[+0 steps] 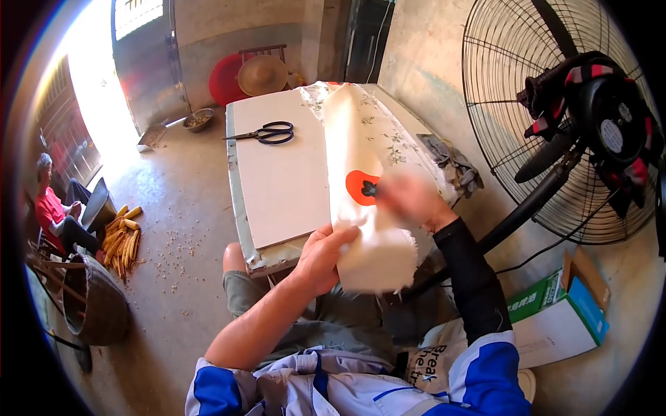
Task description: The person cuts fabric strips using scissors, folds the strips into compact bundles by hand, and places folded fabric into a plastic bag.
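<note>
A long strip of cream cloth (347, 139) lies over the table, its frayed near end hanging past the front edge. On it is an orange-red rounded patch (355, 182) with a dark leaf-like shape in it. My left hand (322, 255) grips the strip's left edge near the table front, thumb on top and fingers beneath. My right hand (411, 200) is at the patch's right side, smeared by motion, so its fingers and anything in them cannot be made out. Dark-handled scissors (267, 132) lie on a white board (281, 187) left of the strip.
A floral cover (395, 145) and a grey rag (451, 166) lie on the table's right. A large fan (555, 104) stands at right above an open carton (555, 319). At far left, a person (55, 208) sits by corn cobs (121, 243) and a basket (94, 301).
</note>
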### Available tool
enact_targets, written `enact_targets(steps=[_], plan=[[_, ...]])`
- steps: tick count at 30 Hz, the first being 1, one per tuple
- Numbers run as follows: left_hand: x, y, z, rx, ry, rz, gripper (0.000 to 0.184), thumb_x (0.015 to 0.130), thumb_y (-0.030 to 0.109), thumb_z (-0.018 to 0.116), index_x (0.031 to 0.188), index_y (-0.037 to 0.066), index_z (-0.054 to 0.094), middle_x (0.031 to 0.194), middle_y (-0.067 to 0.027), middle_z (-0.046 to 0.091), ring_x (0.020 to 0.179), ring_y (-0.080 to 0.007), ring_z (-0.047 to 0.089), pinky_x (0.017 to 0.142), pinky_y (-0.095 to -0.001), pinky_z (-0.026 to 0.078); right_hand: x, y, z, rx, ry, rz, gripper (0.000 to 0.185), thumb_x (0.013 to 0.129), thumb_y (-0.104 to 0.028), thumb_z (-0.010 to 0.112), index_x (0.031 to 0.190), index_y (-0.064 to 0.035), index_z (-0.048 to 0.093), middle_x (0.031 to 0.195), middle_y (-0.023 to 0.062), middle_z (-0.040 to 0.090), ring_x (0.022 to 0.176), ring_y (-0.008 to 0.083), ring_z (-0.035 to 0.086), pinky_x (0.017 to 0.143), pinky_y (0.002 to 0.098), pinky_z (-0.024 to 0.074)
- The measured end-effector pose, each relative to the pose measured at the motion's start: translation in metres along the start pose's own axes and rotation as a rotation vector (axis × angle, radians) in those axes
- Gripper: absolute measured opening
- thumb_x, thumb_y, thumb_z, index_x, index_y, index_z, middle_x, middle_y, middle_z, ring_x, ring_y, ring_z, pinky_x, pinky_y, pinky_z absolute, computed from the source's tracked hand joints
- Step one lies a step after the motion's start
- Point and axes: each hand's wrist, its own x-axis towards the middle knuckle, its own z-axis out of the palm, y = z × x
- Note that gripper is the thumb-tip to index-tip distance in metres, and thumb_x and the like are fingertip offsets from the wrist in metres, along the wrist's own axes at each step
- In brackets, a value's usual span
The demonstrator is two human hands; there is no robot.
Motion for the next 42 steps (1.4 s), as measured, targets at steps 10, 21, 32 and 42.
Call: enact_targets(steps=[10, 21, 32, 42], plan=[[-0.024, -0.007, 0.004, 0.086, -0.121, -0.017, 0.039, 0.105, 0.018, 0.072, 0.139, 0.0, 0.064, 0.125, -0.0095, 0.074, 0.11, -0.0201, 0.073, 0.099, -0.0392, 0.059, 0.032, -0.007, 0.021, 0.549, -0.139, -0.113, 0.033, 0.109, -0.018, 0.065, 0.134, 0.0035, 0.061, 0.123, 0.012, 0.073, 0.111, 0.0196, 0.073, 0.099, 0.036, 0.0608], [-0.037, 0.008, 0.008, 0.379, -0.093, 0.095, 0.036, 0.106, 0.02, 0.071, 0.134, -0.004, 0.069, 0.12, -0.0069, 0.077, 0.111, -0.0119, 0.069, 0.1, -0.0321, 0.055, 0.081, -0.004, 0.018, 0.642, -0.256, -0.23, 0.027, 0.107, -0.023, 0.065, 0.121, -0.0004, 0.067, 0.111, 0.0085, 0.074, 0.1, 0.0166, 0.074, 0.089, 0.0341, 0.061], [-0.03, 0.074, -0.023, 0.923, -0.601, 0.216, 0.023, 0.101, 0.01, 0.074, 0.121, -0.001, 0.073, 0.102, -0.0174, 0.078, 0.093, -0.0264, 0.078, 0.083, -0.0372, 0.061, 0.268, -0.023, -0.016, -0.012, -0.042, -0.291, 0.039, 0.11, -0.026, 0.056, 0.118, 0.0091, 0.072, 0.109, 0.016, 0.08, 0.098, 0.0176, 0.076, 0.092, 0.0304, 0.0573], [0.009, 0.136, -0.056, 0.782, -0.607, 0.278, 0.035, 0.098, 0.008, 0.068, 0.133, 0.003, 0.069, 0.107, -0.0219, 0.072, 0.095, -0.0434, 0.071, 0.086, -0.0508, 0.058, 0.47, -0.058, -0.019, 0.24, 0.274, -0.138, 0.031, 0.093, -0.019, 0.07, 0.11, 0.0059, 0.078, 0.107, 0.0153, 0.079, 0.094, 0.0253, 0.075, 0.085, 0.0356, 0.0601]])
